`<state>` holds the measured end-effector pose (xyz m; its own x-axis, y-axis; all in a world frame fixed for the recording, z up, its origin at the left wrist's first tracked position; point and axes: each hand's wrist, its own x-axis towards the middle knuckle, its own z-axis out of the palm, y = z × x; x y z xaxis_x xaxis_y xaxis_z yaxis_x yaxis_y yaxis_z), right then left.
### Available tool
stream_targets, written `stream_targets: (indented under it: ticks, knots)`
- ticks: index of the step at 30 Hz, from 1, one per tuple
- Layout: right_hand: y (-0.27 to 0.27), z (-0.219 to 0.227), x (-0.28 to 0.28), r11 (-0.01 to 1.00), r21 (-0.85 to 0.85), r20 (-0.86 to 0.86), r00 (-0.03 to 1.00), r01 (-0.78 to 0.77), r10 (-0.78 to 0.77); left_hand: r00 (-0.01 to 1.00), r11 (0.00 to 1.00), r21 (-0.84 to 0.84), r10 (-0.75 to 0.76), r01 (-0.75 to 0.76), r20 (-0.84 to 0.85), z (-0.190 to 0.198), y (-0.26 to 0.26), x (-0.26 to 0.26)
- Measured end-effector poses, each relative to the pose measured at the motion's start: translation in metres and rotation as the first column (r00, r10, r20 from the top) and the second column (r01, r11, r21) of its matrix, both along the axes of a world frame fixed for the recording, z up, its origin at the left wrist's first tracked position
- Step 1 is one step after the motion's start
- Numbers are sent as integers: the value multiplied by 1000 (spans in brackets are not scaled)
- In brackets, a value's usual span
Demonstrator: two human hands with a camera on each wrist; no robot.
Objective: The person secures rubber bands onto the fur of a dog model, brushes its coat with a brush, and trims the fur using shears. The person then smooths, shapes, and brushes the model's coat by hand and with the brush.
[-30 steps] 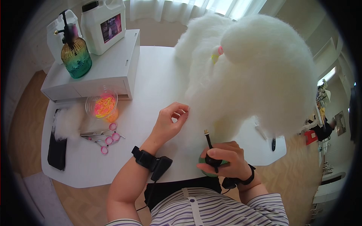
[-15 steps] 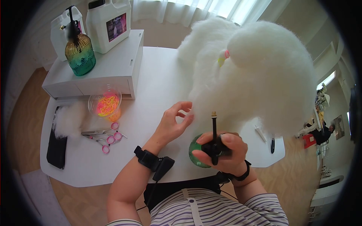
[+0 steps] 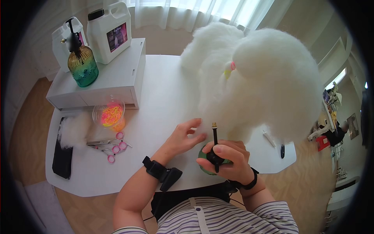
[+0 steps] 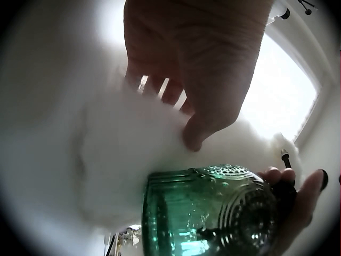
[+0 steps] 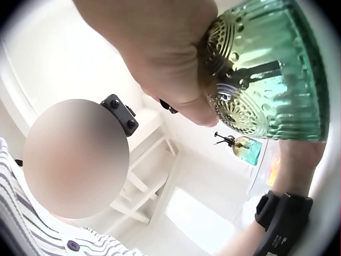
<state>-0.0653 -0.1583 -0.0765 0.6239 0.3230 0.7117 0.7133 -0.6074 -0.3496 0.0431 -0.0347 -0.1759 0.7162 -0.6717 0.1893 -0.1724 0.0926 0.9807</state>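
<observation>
A fluffy white dog-shaped coat of fur (image 3: 272, 89) fills the upper right of the head view, with a pink and yellow tie (image 3: 230, 69) in it. My left hand (image 3: 185, 136) is at the lower front of this fur, fingertips touching it and thumb held apart, fingers loosely bent. In the left wrist view those fingers overlap the fur. My right hand (image 3: 238, 160) grips the black pump head of a spray bottle (image 4: 181, 213), its green glass body tilted away beneath the palm. The brass nozzle (image 3: 214, 125) points toward the fur.
A second spray bottle (image 3: 83, 66) and white jugs (image 3: 111, 35) stand on a white drawer box (image 3: 105, 82). Nearby are a clear cup of colourful bands (image 3: 111, 116), scissors (image 3: 113, 146), a fur tuft (image 3: 74, 132) and a black case (image 3: 62, 160). A black-handled tool (image 3: 283, 151) lies at right.
My left thumb and fingers have moved apart from a near-pinch at the fur. The spray bottle has swung in my right hand, its nozzle rising, then dropping slightly. The head view has shifted a little.
</observation>
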Motion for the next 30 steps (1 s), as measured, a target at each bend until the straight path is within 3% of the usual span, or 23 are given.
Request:
stream_targets:
  ticks: [5,7,10,18,20,21,23,24,26,27,28,30]
  knots:
    - [-5,0,-4,998,9,22,998,64,-64,997,999,10,-51,50,66,2,-10,-13]
    - [-7,-6,-6,986,151,41,996,66,-73,995,999,5,-50,50,86,6,-13,-18]
    - [-14,0,-13,999,33,28,999,23,-24,994,998,9,-66,65,92,7,-16,-22]
    - [-9,2,-10,992,116,101,993,54,-66,991,996,-5,-86,87,99,1,-18,-21]
    - [-10,-3,-11,992,112,103,993,51,-63,967,998,-36,54,-47,248,1,-19,-17]
    - [-10,-9,-14,992,108,38,997,62,-67,967,998,-34,51,-43,251,2,-19,-15]
    - [-9,-16,-13,991,111,-20,997,80,-79,906,935,-203,336,-289,257,5,-16,-11]
    - [-6,-18,-11,988,130,-47,996,80,-74,907,938,-200,329,-282,265,9,-11,-13]
    - [0,-23,-6,982,164,-60,995,90,-81,788,788,-519,533,-330,309,28,6,-21]
    - [3,-25,-4,976,198,-84,994,89,-74,788,753,-581,544,-307,289,37,7,-25]
    - [6,-26,-2,969,232,-107,992,90,-67,792,765,-575,529,-290,304,47,11,-28]
    - [9,-29,3,959,263,-92,992,102,-80,649,855,-472,487,-216,584,66,19,-35]
